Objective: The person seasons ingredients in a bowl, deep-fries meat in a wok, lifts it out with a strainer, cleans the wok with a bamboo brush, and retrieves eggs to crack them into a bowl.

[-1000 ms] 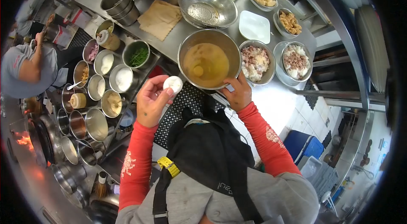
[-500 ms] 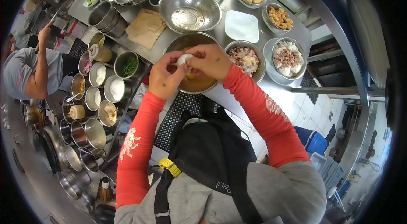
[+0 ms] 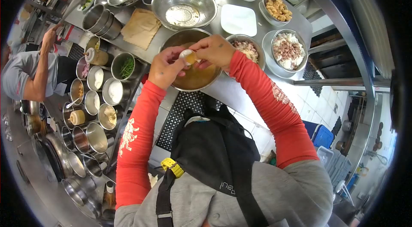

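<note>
Left hand [image 3: 165, 68] and right hand [image 3: 213, 51] brought together over the wide steel mixing bowl of yellow beaten liquid [image 3: 193, 79], fingertips of both pinched on the cracked white egg [image 3: 188, 56]. Shell parted at the crack, orange yolk showing in the gap, right above the bowl's middle. Thumbs and forefingers closed on the shell halves, remaining fingers curled loosely.

Just right of the bowl, a steel bowl of chopped meat and rice [image 3: 245, 48], partly hidden by the red right sleeve [image 3: 270, 98]; further right, a second steel bowl of the same mix [image 3: 288, 49]. Behind, a perforated steel colander [image 3: 183, 7], a white square plate [image 3: 238, 19], a folded brown cloth [image 3: 140, 27]. On the left, small steel pots of seasonings [image 3: 105, 85] and another person in a grey shirt [image 3: 25, 70]
</note>
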A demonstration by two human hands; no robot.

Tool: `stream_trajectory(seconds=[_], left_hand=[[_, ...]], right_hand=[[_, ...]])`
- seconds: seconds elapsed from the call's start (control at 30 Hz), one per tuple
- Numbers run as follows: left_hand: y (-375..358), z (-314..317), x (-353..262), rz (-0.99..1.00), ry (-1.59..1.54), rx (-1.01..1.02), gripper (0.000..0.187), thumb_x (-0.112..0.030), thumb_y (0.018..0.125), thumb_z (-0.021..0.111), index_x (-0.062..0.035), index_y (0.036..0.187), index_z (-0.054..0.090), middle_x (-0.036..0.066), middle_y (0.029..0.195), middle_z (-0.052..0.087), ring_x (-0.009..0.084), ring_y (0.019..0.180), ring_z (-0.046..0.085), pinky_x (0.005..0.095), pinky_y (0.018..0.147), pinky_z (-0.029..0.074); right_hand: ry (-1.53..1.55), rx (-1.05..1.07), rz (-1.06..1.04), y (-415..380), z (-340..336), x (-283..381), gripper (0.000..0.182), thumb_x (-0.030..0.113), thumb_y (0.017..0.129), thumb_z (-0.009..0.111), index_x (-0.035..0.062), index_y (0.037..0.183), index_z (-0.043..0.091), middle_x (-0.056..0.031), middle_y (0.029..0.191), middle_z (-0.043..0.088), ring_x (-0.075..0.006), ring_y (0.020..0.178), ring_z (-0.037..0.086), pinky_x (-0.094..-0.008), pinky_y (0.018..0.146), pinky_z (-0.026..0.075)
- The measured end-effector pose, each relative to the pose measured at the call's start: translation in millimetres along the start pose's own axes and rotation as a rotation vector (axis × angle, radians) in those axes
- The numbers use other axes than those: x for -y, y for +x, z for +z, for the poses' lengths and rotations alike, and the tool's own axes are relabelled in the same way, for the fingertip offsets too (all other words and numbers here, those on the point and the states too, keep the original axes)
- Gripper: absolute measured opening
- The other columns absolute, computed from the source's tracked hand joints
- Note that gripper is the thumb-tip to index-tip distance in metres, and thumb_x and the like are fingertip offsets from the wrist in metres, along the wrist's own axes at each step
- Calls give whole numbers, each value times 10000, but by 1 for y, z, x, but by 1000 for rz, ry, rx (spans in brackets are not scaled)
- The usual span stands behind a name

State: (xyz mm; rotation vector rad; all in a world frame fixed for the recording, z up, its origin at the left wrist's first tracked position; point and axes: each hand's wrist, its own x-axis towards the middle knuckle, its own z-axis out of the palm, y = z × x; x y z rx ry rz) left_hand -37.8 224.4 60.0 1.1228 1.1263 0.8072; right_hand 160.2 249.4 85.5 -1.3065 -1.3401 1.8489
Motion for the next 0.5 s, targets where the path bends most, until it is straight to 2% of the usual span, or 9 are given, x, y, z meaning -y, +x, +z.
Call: stream_trajectory(seconds=[0.07,0.17,0.33,0.47,0.5], left_hand=[[0,-4,0,-27,-58,38,323,-101,901,588,19,1199,552,60,998,640,112,802,622,219,661,513],[1,-9,1,-34,-117,93,327,-99,899,579,17,1203,550,63,1010,642,116,825,632,218,667,515],[1,-16,3,-37,-142,113,335,-98,873,602,15,1186,561,74,1009,648,115,825,638,219,645,511],[6,-18,9,124,151,66,358,-95,871,619,-10,1213,553,78,1039,639,119,828,629,226,672,514],[7,-19,10,153,253,57,363,-95,882,621,-16,1228,544,69,1045,636,119,837,619,231,693,517]], right_hand=[[-13,39,8,3,-6,-4,327,72,832,594,-65,1126,636,-121,953,690,-140,745,674,-240,659,568],[16,110,6,4,-11,-5,329,64,837,585,-76,1132,627,-128,955,688,-148,752,675,-250,675,571],[-169,97,-68,10,-16,-7,294,62,854,568,-56,1113,644,-118,933,687,-148,761,671,-262,684,570],[-457,35,-190,15,-20,-12,265,73,876,553,-16,1098,666,-104,914,690,-150,767,667,-265,682,567],[-429,14,-190,16,-19,-16,265,76,880,551,-5,1104,668,-103,905,691,-159,771,668,-275,714,572]])
